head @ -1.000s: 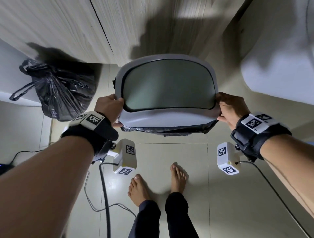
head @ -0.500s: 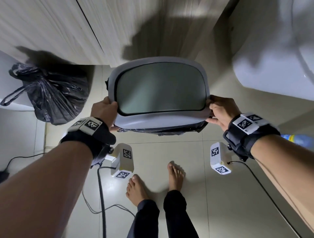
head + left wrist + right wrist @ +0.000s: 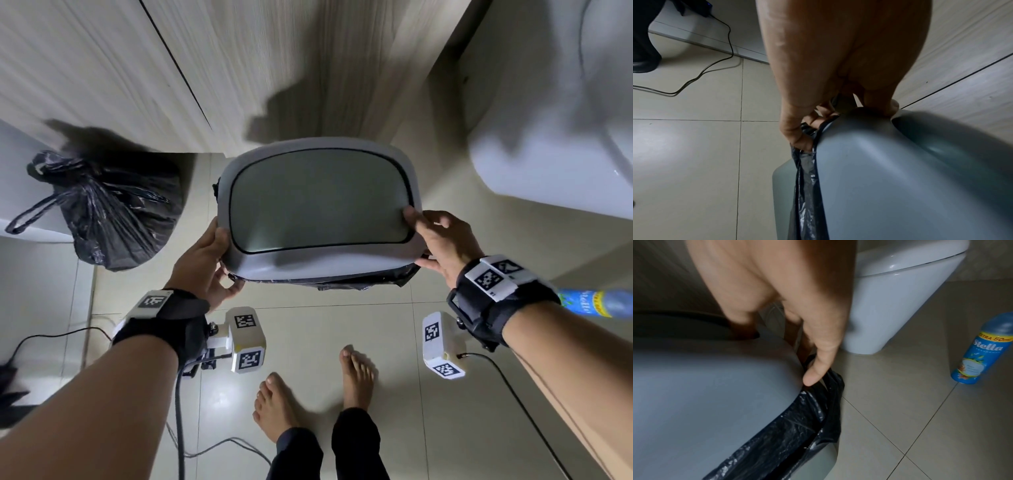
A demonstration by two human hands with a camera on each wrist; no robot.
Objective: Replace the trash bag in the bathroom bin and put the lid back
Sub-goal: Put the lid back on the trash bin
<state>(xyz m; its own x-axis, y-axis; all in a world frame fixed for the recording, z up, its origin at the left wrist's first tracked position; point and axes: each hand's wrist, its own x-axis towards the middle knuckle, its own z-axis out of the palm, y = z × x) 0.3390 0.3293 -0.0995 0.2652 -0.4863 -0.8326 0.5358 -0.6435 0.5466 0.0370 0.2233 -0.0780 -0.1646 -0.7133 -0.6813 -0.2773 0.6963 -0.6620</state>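
The lid (image 3: 318,205) is grey, with a darker flap in the middle and a light rim all round. It sits on top of the bin (image 3: 785,181), on the floor between my two grips. A black trash bag (image 3: 363,281) peeks out all along under the lid's near edge.

My left grip (image 3: 202,263) is at the lid's left corner. The thumb lies on top of the rim and the fingers curl under the edge, so it pinches the lid. My right grip (image 3: 442,243) is at the lid's right corner, thumb on the rim, fingers bent down the side.

The left wrist view shows what the head view hides: the fingers (image 3: 795,136) are tucked down into the folds of the bag, just beside the bin wall. The right wrist view shows one finger (image 3: 818,366) pressing on the bag under the lid's edge. The other fingers are hidden behind the hand there, so I cannot tell how they lie.

Only the head view shows the tied full bag (image 3: 113,212), left of my left grip. A blue spray can (image 3: 982,350) stands on the floor right of my right grip, near the white toilet (image 3: 900,288).
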